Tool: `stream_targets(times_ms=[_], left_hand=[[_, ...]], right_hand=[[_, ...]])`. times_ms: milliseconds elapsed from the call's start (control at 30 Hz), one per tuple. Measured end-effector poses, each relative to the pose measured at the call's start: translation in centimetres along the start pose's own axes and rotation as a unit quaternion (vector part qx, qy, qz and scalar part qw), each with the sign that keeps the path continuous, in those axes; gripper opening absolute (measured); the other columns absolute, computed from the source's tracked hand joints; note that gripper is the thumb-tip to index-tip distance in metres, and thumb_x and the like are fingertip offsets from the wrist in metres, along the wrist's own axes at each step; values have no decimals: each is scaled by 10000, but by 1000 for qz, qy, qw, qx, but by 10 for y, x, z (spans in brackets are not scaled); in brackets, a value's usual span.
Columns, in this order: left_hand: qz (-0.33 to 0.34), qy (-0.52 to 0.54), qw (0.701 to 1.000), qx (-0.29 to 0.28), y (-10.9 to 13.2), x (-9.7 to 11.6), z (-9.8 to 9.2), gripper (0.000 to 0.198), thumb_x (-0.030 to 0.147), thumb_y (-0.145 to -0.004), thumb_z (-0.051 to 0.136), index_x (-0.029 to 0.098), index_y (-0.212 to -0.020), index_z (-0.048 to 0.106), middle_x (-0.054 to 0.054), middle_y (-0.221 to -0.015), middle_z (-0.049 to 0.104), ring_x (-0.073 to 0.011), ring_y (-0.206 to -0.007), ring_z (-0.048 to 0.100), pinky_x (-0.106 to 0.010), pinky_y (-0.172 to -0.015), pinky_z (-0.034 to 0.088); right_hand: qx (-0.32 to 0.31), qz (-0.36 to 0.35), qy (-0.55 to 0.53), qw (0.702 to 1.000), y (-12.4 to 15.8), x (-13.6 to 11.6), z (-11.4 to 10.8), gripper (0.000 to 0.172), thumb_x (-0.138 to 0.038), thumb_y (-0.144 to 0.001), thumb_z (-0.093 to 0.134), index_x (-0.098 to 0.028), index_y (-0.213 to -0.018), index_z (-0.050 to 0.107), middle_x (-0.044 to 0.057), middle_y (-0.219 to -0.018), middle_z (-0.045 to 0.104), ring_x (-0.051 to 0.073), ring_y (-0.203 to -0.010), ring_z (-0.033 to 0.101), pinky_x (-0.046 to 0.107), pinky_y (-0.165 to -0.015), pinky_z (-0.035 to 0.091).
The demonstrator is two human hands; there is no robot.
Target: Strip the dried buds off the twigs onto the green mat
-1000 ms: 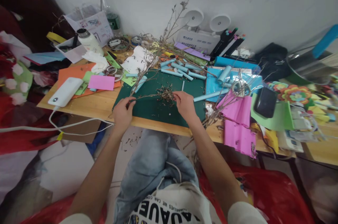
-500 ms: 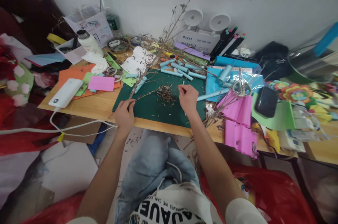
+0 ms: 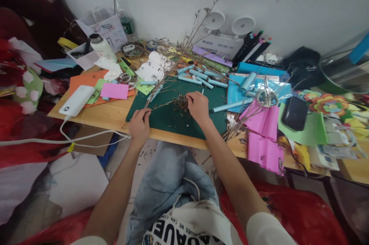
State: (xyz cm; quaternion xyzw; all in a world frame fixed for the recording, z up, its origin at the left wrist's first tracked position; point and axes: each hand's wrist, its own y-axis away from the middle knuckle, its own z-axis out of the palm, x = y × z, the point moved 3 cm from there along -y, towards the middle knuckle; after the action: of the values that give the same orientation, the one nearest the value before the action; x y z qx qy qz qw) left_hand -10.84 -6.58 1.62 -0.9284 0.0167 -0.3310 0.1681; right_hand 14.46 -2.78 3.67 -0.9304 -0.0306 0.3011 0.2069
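Observation:
My left hand [image 3: 140,124] is closed around the lower end of a dry branch [image 3: 167,72], which slants up and away to the right over the desk. A thin side twig [image 3: 161,105] runs from near that hand toward a small heap of broken dry plant bits [image 3: 179,102] on the green cutting mat [image 3: 164,120]. At the heap's right edge, my right hand [image 3: 198,107] has its fingers pinched together. What lies between those fingertips is hidden. Several light blue paper tubes [image 3: 198,74] lie behind the heap, and a longer tube [image 3: 232,105] is right of my right hand.
A white power bank [image 3: 77,100] with a cable is at the left. Scissors [image 3: 266,95], pink paper [image 3: 263,152], more dry branches [image 3: 235,127] and a black phone-like object [image 3: 295,113] are to the right. A bottle [image 3: 100,48] stands at the back left.
My right hand has moved left, from the mat's right part to the edge of the heap. My left hand keeps hold of the branch. The whole view has shifted slightly.

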Motion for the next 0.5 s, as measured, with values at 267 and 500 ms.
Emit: stream_targets(times_ms=[267, 500], left_hand=[[1, -21, 1000, -5, 1, 0, 1, 236, 341, -963, 489, 257, -1015, 704, -26, -968, 692, -188, -915, 629, -285, -761, 430], [-2, -20, 1000, 1, 1, 0, 1, 240, 347, -965, 487, 254, -1010, 704, -28, -964, 690, -185, -898, 628, -287, -755, 428]], right_hand=[[63, 77, -65, 993, -8, 28, -17, 200, -209, -833, 556, -170, -860, 750, 57, -800, 700, 181, -717, 605, 317, -736, 470], [-36, 21, -92, 995, -5, 21, -14, 259, -252, -825, 618, -188, -1040, 747, 58, -927, 678, 158, -724, 592, 317, -741, 485]])
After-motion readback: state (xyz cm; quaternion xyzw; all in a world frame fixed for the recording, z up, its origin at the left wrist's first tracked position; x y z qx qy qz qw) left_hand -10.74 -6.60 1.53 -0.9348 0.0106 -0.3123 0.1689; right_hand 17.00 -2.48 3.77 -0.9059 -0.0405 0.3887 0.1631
